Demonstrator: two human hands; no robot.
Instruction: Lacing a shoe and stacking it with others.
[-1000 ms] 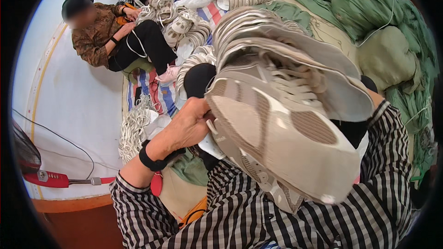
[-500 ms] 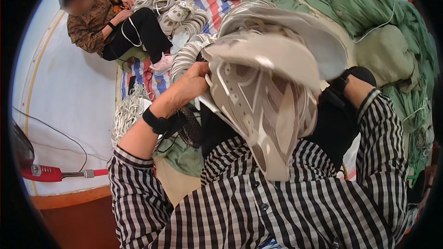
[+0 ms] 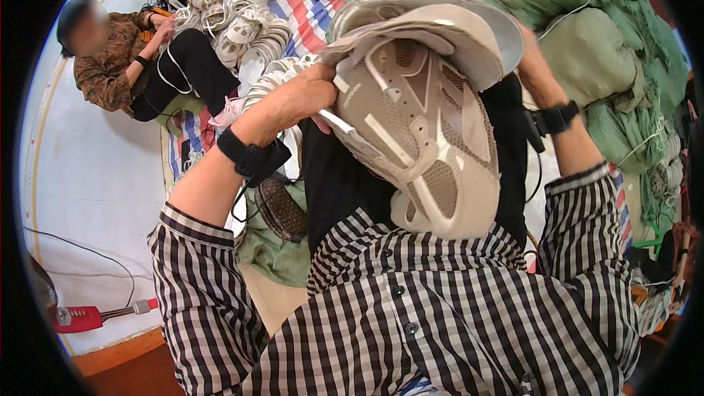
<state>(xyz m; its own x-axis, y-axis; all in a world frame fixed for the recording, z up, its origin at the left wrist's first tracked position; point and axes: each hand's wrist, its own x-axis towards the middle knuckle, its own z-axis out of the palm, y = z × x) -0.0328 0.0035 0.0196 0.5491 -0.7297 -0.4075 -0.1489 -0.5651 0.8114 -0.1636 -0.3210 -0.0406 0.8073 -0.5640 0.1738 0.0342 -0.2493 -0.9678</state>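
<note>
A bundle of beige and grey shoe uppers (image 3: 422, 125), nested together with mesh panels and light overlays, is held up above my lap. Its toe end points down toward my shirt, and the curved collar edges fan out at the top. At the bundle's left edge, my left hand (image 3: 312, 99) is closed with its fingers wrapped round the side. On the far right side my right hand (image 3: 532, 62) grips the bundle's outer edge, its fingers mostly hidden behind the uppers. Dark bands with small devices sit on both my wrists.
Green cloth sacks (image 3: 598, 66) are heaped at the right. More stacked uppers (image 3: 257, 37) lie on a striped sheet (image 3: 301, 22) ahead. A seated person (image 3: 110, 66) works at the left. A brown woven object (image 3: 280, 209) rests beside my leg; a red-handled tool (image 3: 79, 318) is lower left.
The bundle has tilted and shifted slightly upward, showing more of the front upper's face. My right wrist and forearm have come further into view. The surroundings have slid left in the picture.
</note>
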